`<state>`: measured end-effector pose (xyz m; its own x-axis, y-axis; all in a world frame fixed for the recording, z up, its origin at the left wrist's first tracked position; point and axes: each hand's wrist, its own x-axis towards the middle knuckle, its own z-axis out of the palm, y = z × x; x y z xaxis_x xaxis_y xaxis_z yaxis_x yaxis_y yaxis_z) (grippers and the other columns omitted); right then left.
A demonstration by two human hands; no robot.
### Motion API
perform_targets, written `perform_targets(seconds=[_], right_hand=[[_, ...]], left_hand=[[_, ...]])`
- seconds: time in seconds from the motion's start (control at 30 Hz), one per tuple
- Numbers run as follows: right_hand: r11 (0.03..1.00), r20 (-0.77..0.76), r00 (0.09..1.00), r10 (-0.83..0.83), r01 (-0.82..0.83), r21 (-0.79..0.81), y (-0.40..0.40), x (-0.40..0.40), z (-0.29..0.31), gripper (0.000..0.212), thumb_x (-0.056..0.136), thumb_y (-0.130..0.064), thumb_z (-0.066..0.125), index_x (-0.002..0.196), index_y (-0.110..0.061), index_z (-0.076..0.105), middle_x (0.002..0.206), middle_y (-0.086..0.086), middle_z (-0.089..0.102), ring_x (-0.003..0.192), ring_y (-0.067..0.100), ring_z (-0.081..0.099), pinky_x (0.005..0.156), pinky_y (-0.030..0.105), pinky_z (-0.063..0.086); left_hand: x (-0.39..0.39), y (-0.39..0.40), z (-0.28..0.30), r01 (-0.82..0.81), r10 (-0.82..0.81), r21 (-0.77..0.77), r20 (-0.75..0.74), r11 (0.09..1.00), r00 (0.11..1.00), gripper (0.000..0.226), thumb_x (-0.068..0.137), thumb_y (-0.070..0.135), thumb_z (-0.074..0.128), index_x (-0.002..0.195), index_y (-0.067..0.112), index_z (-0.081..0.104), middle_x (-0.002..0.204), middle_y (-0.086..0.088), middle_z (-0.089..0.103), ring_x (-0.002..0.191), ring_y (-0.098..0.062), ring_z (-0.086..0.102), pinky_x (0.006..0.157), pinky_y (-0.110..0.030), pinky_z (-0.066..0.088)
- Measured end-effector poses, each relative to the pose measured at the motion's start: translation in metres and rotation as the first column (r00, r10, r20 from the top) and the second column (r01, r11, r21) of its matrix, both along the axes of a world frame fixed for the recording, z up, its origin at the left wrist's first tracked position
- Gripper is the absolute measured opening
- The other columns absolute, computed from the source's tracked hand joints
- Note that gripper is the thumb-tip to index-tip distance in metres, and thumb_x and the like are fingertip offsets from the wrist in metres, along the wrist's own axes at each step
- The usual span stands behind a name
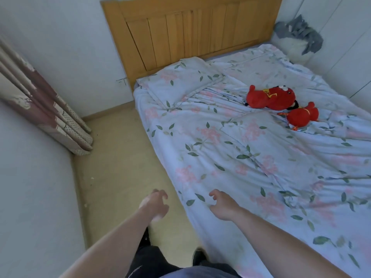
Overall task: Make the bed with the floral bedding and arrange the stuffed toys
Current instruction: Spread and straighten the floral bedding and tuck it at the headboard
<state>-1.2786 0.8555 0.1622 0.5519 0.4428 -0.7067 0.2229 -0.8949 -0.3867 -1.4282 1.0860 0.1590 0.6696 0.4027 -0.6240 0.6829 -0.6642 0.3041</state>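
Fingers spread and empty on left hand [155, 205] and right hand [222, 205], floral duvet [230, 153] (wrinkled), apparently untouched, two red toys [281, 103] beyond.

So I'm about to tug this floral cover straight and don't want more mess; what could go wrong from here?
The two red stuffed toys lie loose on the floral cover; a hard pull could roll them out of place. The pillow sits on the same fabric near the bed's edge and might be dragged askew. Both hands, left hand and right hand, are open, gripping nothing yet.
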Motion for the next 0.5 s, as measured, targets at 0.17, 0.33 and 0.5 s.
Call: perform_targets(seconds=[0.17, 0.33, 0.5], right_hand=[[0.998, -0.027, 0.999, 0.034, -0.036, -0.053, -0.084, -0.025, 0.0, 0.057, 0.097, -0.019, 0.051, 0.151, -0.022, 0.035, 0.153, 0.005, 0.04, 0.124, 0.022, 0.053, 0.089, 0.031, 0.048], [0.999, -0.05, 0.999, 0.006, -0.009, -0.045, -0.136, -0.068, 0.003, 0.054, 0.096, -0.024, 0.051, 0.148, -0.026, 0.036, 0.152, 0.001, 0.042, 0.115, 0.018, 0.053, 0.095, 0.032, 0.049], [0.997, -0.079, 0.995, -0.055, 0.051, -0.057, -0.194, -0.121, -0.005, 0.055, 0.096, -0.02, 0.051, 0.149, -0.025, 0.036, 0.153, 0.002, 0.041, 0.113, 0.017, 0.053, 0.089, 0.027, 0.048]], left_hand=[[-0.035, -0.085, 0.005, 0.0, 0.0, -0.041, 0.02, 0.999, 1.0, 0.039, 0.093, 0.03, 0.06, 0.131, 0.031, 0.055, 0.136, 0.006, 0.045, 0.11, -0.021, 0.061, 0.092, -0.034, 0.052], [-0.07, -0.135, 0.015, 0.02, -0.019, -0.014, 0.032, 1.0, 0.999, 0.039, 0.093, 0.031, 0.059, 0.132, 0.031, 0.055, 0.135, 0.006, 0.045, 0.115, -0.019, 0.06, 0.095, -0.033, 0.05], [-0.11, -0.175, 0.007, 0.05, -0.05, -0.02, 0.006, 0.999, 0.999, 0.039, 0.094, 0.029, 0.057, 0.132, 0.031, 0.054, 0.134, 0.007, 0.045, 0.112, -0.02, 0.059, 0.091, -0.033, 0.051]])
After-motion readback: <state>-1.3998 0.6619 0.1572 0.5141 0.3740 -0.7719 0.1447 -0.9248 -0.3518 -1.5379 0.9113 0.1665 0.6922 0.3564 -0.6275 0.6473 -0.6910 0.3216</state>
